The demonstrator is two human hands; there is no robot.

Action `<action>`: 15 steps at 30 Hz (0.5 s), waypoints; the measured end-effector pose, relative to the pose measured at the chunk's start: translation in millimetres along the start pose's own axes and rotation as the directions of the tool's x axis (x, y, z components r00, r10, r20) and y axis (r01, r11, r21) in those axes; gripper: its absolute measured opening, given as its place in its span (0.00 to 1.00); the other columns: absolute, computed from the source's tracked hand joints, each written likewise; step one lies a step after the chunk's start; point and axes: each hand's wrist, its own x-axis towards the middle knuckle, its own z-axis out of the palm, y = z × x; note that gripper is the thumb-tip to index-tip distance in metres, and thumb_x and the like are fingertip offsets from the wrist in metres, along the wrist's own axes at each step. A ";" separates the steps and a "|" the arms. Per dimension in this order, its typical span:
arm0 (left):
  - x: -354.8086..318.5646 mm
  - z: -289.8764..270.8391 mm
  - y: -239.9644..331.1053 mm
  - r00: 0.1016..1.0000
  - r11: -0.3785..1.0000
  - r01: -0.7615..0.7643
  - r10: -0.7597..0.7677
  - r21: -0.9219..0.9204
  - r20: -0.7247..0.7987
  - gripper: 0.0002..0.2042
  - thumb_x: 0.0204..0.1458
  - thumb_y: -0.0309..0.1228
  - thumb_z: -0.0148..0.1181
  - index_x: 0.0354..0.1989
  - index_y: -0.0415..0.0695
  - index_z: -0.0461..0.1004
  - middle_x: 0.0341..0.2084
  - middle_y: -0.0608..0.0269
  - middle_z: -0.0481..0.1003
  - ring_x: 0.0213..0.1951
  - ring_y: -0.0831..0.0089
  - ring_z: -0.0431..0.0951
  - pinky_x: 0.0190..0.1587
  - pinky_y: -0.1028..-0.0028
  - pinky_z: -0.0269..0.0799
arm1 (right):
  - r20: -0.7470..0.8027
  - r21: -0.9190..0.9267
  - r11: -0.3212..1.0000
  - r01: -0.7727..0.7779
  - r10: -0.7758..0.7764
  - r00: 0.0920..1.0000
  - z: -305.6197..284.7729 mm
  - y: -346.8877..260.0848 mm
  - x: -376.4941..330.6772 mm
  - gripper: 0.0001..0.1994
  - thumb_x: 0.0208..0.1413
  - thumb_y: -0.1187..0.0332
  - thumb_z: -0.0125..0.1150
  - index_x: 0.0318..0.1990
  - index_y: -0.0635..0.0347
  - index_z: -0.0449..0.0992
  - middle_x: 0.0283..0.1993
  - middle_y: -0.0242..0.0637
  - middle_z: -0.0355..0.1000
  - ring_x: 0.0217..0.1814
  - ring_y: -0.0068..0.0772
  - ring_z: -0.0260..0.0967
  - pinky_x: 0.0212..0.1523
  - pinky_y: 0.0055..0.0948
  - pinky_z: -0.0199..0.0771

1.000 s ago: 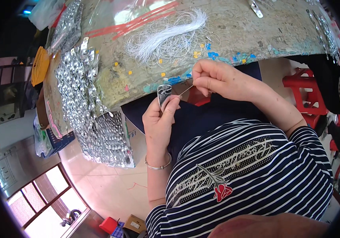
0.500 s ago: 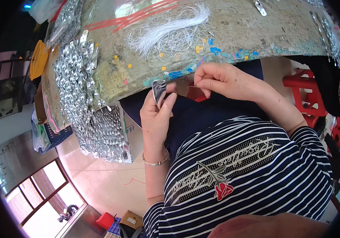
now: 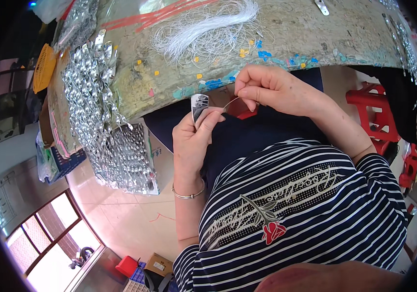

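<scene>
My left hand [image 3: 192,141] is closed round a small shiny metal piece [image 3: 199,103], which stands up between thumb and fingers at the table's near edge. A thin string [image 3: 230,101] bows from my left fingertips across to my right hand [image 3: 272,91]. The right thumb and forefinger pinch that string's other end. Both hands are over my lap, just in front of the table [image 3: 296,39]. Further back on the tabletop lies a loose bundle of white string [image 3: 208,31] with tangled strands around it.
Twisted silver metal strips [image 3: 89,92] hang in a thick bunch over the table's left end. Blue and yellow chips [image 3: 213,84] dot the near edge. A yellow basket [image 3: 44,68] is at far left. Red stools [image 3: 371,112] stand on the right. Another metal piece [image 3: 322,7] lies at the back.
The metal piece has turned so its shiny face shows more, and my left thumb has shifted right. A curved length of string now shows between my hands. My right hand has risen slightly.
</scene>
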 end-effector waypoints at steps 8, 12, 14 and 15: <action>-0.2 11.0 0.6 0.998 1.000 0.007 -0.007 -0.013 0.060 0.09 0.52 0.29 0.64 0.39 0.40 0.80 0.24 0.73 0.75 0.19 0.92 0.61 0.20 0.87 0.52 | 0.078 0.043 0.998 -0.055 0.051 0.996 8.0 -3.1 1.4 0.04 0.64 0.71 0.49 0.38 0.61 0.68 0.27 0.25 0.67 0.30 0.13 0.61 0.32 0.15 0.62; 0.1 3.3 -4.1 1.000 1.000 -0.005 0.006 -0.019 0.007 0.08 0.53 0.27 0.62 0.39 0.38 0.79 0.23 0.70 0.75 0.17 0.91 0.59 0.18 0.87 0.49 | 0.040 0.063 0.996 -0.058 0.055 0.998 3.5 -0.2 1.8 0.04 0.64 0.71 0.49 0.39 0.61 0.68 0.26 0.25 0.67 0.29 0.13 0.61 0.32 0.15 0.62; -0.2 -0.3 -4.1 1.000 0.998 -0.014 0.013 -0.058 -0.016 0.07 0.53 0.29 0.63 0.37 0.40 0.80 0.22 0.73 0.75 0.16 0.92 0.58 0.18 0.86 0.49 | 0.015 0.023 0.998 -0.053 0.053 0.998 -0.2 1.0 1.4 0.04 0.64 0.71 0.49 0.38 0.61 0.68 0.26 0.25 0.67 0.29 0.13 0.61 0.31 0.15 0.62; -1.0 -0.4 -4.0 1.000 0.998 -0.013 0.012 -0.059 -0.017 0.07 0.53 0.29 0.63 0.37 0.40 0.80 0.22 0.73 0.75 0.16 0.92 0.58 0.18 0.86 0.49 | 0.030 -0.017 0.997 -0.069 0.069 0.997 -2.5 3.1 2.1 0.05 0.64 0.71 0.49 0.40 0.62 0.69 0.27 0.26 0.69 0.31 0.13 0.63 0.33 0.16 0.64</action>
